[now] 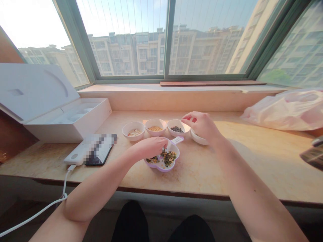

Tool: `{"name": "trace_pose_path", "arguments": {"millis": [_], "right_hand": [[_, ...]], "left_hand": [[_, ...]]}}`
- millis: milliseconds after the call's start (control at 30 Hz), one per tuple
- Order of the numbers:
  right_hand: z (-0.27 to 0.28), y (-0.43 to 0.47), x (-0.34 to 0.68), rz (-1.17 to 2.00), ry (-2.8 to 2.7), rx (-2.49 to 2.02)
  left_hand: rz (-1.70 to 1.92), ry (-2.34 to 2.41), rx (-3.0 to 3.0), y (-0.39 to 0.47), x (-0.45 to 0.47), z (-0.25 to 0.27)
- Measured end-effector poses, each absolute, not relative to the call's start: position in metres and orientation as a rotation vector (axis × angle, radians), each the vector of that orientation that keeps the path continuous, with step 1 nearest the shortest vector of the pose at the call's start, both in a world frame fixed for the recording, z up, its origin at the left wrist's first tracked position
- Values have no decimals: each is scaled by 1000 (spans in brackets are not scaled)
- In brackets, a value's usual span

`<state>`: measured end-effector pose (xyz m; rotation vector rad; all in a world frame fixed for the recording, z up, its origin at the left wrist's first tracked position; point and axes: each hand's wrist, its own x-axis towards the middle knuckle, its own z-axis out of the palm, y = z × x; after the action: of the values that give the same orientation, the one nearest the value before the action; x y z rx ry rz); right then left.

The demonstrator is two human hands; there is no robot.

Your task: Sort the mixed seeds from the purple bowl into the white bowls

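Note:
My left hand (155, 148) reaches over a white and lilac lobed dish (164, 168) with a short handle, its fingers pinched together and pointing down at a mix of dark and yellow grains (168, 157). Whether anything is in that pinch is hidden. My right hand (202, 125) is also pinched, at the right rim of a white bowl of black grains (177, 129); what it holds, if anything, is too small to see. Under the right hand is another white bowl (199, 139), partly covered. Left of these stand a bowl of yellow grains (155, 128) and a bowl of pale flat pieces (135, 132).
At the left stand an open white box (57, 129) and a phone (101, 155) beside a white device (75, 154) with a cable (65, 185). A plastic bag (287, 109) lies at the right, with a dark object (313, 156) nearer. The counter's front edge (174, 193) runs below my arms.

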<state>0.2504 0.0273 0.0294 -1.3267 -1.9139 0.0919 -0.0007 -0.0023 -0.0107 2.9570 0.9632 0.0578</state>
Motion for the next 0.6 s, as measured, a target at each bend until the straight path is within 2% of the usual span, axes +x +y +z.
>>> {"name": "trace_pose_path", "arguments": {"millis": [133,300,467,600], "right_hand": [[36,35,278,-80,-1882,-1766],[40,36,298,64,-1855,-2197],[39,36,303,158,-1840,-2257],[35,36,294,44,-1850,-2100]], "left_hand": [[193,998,2884,-1,-3,-7],[386,993,2719,-6,-2,1],[646,1001,2328,-9,0,8],[718,816,1867,-9,0,12]]}}
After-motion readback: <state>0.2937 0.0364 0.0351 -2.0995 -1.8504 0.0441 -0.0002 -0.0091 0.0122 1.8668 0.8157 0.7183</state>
